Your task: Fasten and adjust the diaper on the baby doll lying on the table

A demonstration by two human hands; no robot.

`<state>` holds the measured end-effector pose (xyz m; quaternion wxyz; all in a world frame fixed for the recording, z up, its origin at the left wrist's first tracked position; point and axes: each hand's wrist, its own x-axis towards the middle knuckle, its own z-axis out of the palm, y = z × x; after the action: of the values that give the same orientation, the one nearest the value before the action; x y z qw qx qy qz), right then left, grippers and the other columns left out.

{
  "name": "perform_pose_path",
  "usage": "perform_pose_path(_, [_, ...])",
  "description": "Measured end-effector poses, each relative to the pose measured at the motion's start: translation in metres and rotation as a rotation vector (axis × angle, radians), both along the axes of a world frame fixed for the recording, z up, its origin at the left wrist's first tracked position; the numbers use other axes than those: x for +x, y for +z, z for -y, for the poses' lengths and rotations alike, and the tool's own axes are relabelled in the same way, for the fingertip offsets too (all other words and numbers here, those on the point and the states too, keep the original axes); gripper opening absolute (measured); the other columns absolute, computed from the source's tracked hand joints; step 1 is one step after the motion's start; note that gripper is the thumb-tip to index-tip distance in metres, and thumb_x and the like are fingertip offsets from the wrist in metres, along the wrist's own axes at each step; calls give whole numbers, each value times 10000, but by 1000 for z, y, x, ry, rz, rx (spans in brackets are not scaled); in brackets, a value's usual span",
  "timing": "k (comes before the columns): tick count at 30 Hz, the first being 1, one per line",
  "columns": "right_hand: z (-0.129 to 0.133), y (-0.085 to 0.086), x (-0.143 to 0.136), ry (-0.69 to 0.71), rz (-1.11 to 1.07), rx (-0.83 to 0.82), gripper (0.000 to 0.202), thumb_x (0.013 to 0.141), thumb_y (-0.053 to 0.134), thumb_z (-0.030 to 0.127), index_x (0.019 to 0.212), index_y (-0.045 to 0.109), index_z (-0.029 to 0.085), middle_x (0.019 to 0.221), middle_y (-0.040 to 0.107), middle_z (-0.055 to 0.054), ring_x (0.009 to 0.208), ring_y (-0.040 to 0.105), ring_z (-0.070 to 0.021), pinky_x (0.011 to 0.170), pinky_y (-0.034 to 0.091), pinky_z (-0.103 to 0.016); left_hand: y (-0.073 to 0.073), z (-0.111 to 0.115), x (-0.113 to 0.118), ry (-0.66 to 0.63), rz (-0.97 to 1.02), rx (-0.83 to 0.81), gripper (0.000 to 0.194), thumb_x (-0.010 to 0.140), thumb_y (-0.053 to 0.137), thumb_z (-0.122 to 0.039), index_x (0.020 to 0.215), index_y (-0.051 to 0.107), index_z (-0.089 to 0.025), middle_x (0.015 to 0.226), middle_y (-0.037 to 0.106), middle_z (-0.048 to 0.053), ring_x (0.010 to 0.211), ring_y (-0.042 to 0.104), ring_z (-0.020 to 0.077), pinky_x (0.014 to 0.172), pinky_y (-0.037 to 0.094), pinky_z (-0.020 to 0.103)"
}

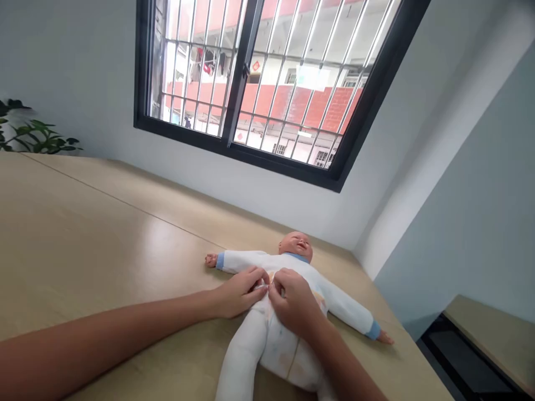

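A baby doll (296, 242) lies on its back on the wooden table, arms spread wide. It wears a white romper (246, 348) with a blue collar, blue cuffs and pale printed patches. Over the doll's belly, my left hand (242, 292) pinches the romper's front between thumb and fingers. My right hand (292, 301) is closed on the same cloth just beside it, the fingertips of both hands nearly meeting. What exactly lies between the fingertips is too small to make out. My right forearm hides part of the doll's lower body.
The table (104, 250) stretches far to the left and meets the wall below a barred window (267, 83). A green plant (42, 136) stands beyond the table's far left edge. At the lower right is another wooden surface (493, 328) with a black part beneath it.
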<state>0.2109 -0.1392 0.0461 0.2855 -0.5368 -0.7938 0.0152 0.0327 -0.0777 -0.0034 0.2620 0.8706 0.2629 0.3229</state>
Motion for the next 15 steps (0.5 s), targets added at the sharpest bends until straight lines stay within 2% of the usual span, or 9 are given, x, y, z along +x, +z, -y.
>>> perform_pose_path(8, [-3, -3, 0, -22, 16, 7, 254, 766, 499, 99, 622, 313, 193, 666, 461, 7, 682, 392, -154, 630, 224, -298, -3, -2, 0, 9, 0, 0, 178, 970, 461, -328, 1036, 574, -206, 955, 569, 30, 872, 536, 194, 810, 440, 330])
perform_pose_path(15, [0, -4, -2, -25, 9, 18, 243, 777, 500, 103, 631, 330, 196, 671, 463, 7, 683, 396, -155, 635, 231, -299, -4, -1, 1, 6, 13, 6, 205, 973, 451, -371, 1017, 582, -219, 947, 572, 38, 853, 535, 210, 794, 443, 343])
